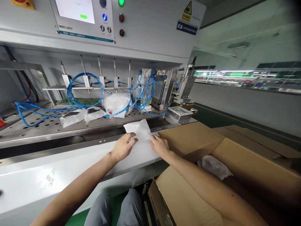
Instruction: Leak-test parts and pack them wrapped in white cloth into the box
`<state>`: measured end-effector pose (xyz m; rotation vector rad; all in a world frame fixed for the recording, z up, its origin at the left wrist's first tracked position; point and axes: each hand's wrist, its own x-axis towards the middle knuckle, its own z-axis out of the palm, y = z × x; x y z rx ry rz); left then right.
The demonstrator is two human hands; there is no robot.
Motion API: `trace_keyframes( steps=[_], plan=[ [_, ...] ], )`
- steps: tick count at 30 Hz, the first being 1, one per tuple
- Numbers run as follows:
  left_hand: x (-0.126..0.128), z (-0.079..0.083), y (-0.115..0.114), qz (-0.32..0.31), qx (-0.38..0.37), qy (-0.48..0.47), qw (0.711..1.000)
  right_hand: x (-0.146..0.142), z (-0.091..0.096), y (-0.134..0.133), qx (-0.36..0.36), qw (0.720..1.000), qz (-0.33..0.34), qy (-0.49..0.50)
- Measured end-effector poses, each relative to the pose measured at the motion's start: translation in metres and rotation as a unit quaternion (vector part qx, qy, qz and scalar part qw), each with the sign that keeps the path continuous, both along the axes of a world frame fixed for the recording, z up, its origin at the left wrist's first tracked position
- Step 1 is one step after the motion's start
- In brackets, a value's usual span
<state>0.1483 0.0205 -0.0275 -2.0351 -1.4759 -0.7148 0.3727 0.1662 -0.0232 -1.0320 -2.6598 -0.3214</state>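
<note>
- A steel plate with holes (35, 127) is lying at the far left, and blue air hoses (82, 91) are looping over it.
- Two small clear bags with black parts inside (71, 117) are sitting on the plate, and a big puffy plastic bag (116, 105) is sitting just beside them. The black parts are too wrapped up to name.
- The left hand (123, 146) is reaching over the white bench (30, 185) and resting on the left edge of a white soft pouch (138, 133).
- The pouch is lying on the bench edge, between the two hands. They are apart, and neither is lifting it. Flat, gentle fingers are a good way to keep something this thin from sliding or creasing.
- The right hand (160, 146) is touching the pouch's right edge. The fingers are partly hiding that edge, so nobody can tell if either hand is pinching.
- A small metal tray (178, 114) is sitting past the pouch, near the machine.
- A cardboard box (188, 139) is standing open at the right, under the right arm. A white plastic wrap (214, 167) is showing inside, but the box's dark bottom is hard to see.
- The far end of the box is running out of the picture, so the rest of it is cut off.
</note>
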Motion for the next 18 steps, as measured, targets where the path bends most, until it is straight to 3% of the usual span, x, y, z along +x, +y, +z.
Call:
trace_keyframes(
  steps=[2, 4, 8, 10, 13, 18],
  plan=[
    [0.001, -0.002, -0.002, -0.026, 0.044, -0.015, 0.999, 0.001, -0.003, 0.002, 0.004, 1.000, -0.010, 0.015],
    [0.002, -0.004, -0.003, 0.011, 0.058, -0.098, 0.993, 0.002, -0.006, 0.004, 0.013, 0.999, -0.016, 0.030],
    [0.003, -0.001, 0.000, 0.162, -0.070, -0.248, 0.953, -0.001, -0.010, 0.004, 0.021, 0.999, -0.024, 0.037],
    [0.004, 0.003, 0.004, 0.194, -0.124, -0.257, 0.939, -0.003, -0.009, 0.002, 0.021, 0.999, -0.014, 0.037],
    [0.002, 0.012, 0.010, 0.204, -0.147, -0.236, 0.939, -0.004, -0.006, -0.002, 0.027, 0.998, 0.031, 0.041],
    [-0.018, 0.021, 0.009, 0.227, -0.181, -0.203, 0.935, 0.014, 0.008, 0.004, 0.073, 0.984, 0.161, 0.008]
  ],
)
